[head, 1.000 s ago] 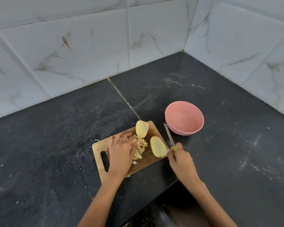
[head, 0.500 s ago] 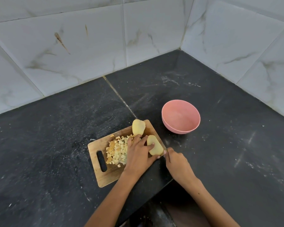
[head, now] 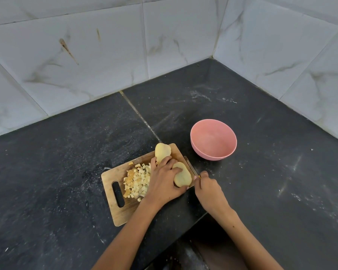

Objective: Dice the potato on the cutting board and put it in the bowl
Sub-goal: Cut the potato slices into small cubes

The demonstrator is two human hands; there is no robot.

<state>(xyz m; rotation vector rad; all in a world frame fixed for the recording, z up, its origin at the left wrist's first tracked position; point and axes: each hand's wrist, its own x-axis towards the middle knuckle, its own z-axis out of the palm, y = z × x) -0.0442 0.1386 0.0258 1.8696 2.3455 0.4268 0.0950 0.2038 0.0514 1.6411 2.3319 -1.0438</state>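
Pressing down on the nearer potato half (head: 182,177), my left hand (head: 164,182) lies curled over it, fingers on its top and left side and thumb wrapped under its near end, so the half is pinned to the cutting board (head: 123,213). My right hand (head: 208,189), just to the right of the left, is closed around the handle of a knife (head: 190,166); only a yellow sliver of that handle shows past my fingers, and the blade runs away from my hand along the board's right edge, right beside the held half. A second potato half (head: 161,152) sits beyond my left fingertips at the board's far corner. A heap of diced potato (head: 138,181) lies just left of my left hand, between it and the board's handle slot. Past my right hand, the pink bowl (head: 213,139) stands on the dark counter (head: 281,172), apart from the board, with no potato inside.
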